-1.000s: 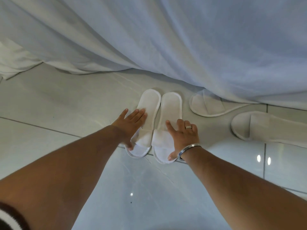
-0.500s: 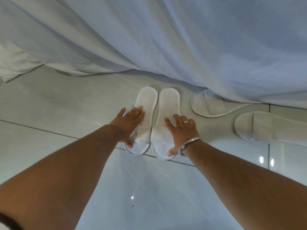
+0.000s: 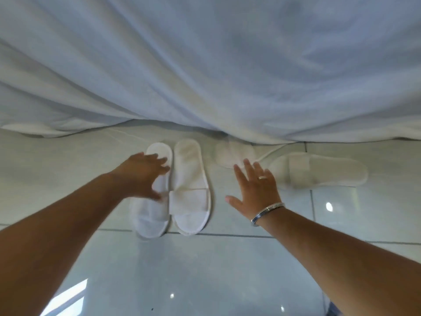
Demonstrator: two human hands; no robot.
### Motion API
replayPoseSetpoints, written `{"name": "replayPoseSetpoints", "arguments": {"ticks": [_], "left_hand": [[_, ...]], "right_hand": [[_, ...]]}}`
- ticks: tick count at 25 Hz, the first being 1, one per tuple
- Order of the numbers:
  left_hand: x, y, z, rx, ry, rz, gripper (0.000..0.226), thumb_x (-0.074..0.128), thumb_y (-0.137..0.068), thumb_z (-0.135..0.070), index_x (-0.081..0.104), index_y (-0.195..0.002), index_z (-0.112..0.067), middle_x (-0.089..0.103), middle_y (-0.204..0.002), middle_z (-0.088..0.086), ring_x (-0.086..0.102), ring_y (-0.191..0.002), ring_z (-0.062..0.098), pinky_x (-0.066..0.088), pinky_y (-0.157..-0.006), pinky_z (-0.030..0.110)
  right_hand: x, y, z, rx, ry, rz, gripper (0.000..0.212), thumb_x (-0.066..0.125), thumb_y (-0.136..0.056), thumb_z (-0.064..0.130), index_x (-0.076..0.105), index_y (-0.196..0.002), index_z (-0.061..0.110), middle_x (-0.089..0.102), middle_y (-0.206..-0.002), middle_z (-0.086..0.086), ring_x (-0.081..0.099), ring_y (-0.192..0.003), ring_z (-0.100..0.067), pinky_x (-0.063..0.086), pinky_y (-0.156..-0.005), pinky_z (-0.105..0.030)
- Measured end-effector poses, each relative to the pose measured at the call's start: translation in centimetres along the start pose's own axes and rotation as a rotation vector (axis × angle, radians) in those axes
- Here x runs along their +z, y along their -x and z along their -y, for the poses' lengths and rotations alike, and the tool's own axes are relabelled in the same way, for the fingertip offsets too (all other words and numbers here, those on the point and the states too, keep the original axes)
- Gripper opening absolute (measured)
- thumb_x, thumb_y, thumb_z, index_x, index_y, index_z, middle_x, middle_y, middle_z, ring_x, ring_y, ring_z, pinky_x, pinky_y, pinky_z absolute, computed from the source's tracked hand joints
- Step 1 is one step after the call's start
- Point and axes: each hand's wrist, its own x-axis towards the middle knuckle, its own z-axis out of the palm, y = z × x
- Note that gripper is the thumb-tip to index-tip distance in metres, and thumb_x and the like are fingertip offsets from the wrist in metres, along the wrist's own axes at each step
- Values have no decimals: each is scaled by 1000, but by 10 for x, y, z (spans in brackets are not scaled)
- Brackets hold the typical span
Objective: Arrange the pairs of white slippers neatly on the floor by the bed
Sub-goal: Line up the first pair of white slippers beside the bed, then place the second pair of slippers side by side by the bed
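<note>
Two white slippers lie side by side on the tiled floor, heels toward the bed: the left slipper [image 3: 152, 215] and the right slipper [image 3: 191, 188]. My left hand [image 3: 142, 174] rests flat on the left one, fingers spread, blurred. My right hand [image 3: 256, 190] is open above the floor to the right of that pair, holding nothing. Beyond its fingers a third slipper [image 3: 232, 156] lies partly under the bed sheet. A fourth slipper [image 3: 319, 171] lies crosswise further right.
The white bed sheet [image 3: 205, 76] hangs down to the floor across the whole top of the view. Glossy light tiles [image 3: 205, 281] with dark grout lines stretch toward me.
My right hand has lifted off the right slipper and moved right, toward the third slipper. My view has shifted, so the pair sits more central. My left hand stays on the left slipper.
</note>
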Motion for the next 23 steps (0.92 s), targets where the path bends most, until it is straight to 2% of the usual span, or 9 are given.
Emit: {"name": "replayPoseSetpoints", "arguments": {"ticks": [3, 6, 8, 10, 13, 15, 18, 21, 23], "left_hand": [[-46, -54, -64, 68, 262, -293, 65, 57, -91, -51, 37, -149, -29, 39, -155, -4, 35, -140, 19, 32, -111, 39], [-67, -122, -139, 156, 371, -304, 55, 53, -95, -37, 37, -147, -31, 38, -154, -2, 31, -140, 21, 32, -110, 42], [-62, -148, -158, 44, 433, -282, 49, 49, -95, -37, 41, -143, -33, 38, -152, 1, 30, -138, 25, 36, -105, 47], [-53, -159, -174, -51, 378, -301, 46, 46, -96, -42, 44, -140, -29, 40, -149, 6, 32, -137, 29, 41, -100, 50], [-46, -161, -212, -141, 273, -379, 56, 45, -96, -44, 41, -142, -12, 44, -145, 20, 40, -132, 39, 47, -92, 51], [-49, -161, -254, -185, 240, -360, 63, 46, -96, -41, 35, -145, -4, 36, -149, 29, 43, -129, 44, 48, -90, 51], [-54, -148, -332, -3, 188, -357, 60, 55, -91, -37, 46, -138, -1, 39, -145, 35, 61, -105, 44, 52, -79, 45], [-74, -157, -393, 131, 73, -346, 54, 51, -94, -25, 37, -143, -7, 34, -149, 33, 59, -109, 38, 48, -86, 43], [-94, -164, -425, 260, -21, -368, 50, 52, -89, -14, 42, -138, -10, 44, -142, 29, 60, -106, 35, 47, -85, 41]], "right_hand": [[-3, 16, -88, 403, -37, 37, 84, 41, -82, 65, 20, -148, 17, 18, -155, -19, 22, -138, -40, 26, -107, -48], [7, 31, -149, 565, -115, 206, 84, 35, -83, 68, 8, -148, 23, 8, -157, -12, 18, -138, -37, 28, -107, -50], [13, 37, -171, 583, -194, 238, 80, 33, -82, 71, 12, -146, 28, 3, -158, -4, 13, -139, -34, 25, -107, -55], [12, 46, -204, 591, -189, 248, 77, 30, -80, 74, 21, -141, 28, 1, -158, 2, 15, -138, -33, 22, -106, -58], [6, 68, -267, 477, 7, 220, 81, 36, -79, 74, 27, -140, 22, 4, -159, 3, 15, -140, -30, 14, -109, -58], [0, 86, -309, 390, 94, 227, 85, 47, -79, 69, 26, -142, 17, 5, -160, -1, 8, -144, -27, 6, -112, -56], [-8, 115, -356, 374, 165, 326, 83, 54, -80, 62, 24, -143, 18, -3, -160, 0, 1, -145, -25, 3, -114, -53], [-12, 140, -387, 380, 178, 395, 79, 58, -81, 57, 24, -143, 23, -10, -159, 3, -2, -145, -26, 2, -113, -54], [-10, 147, -394, 393, 137, 397, 78, 62, -80, 53, 24, -143, 25, -10, -159, 5, -1, -145, -25, 2, -113, -54]]}}
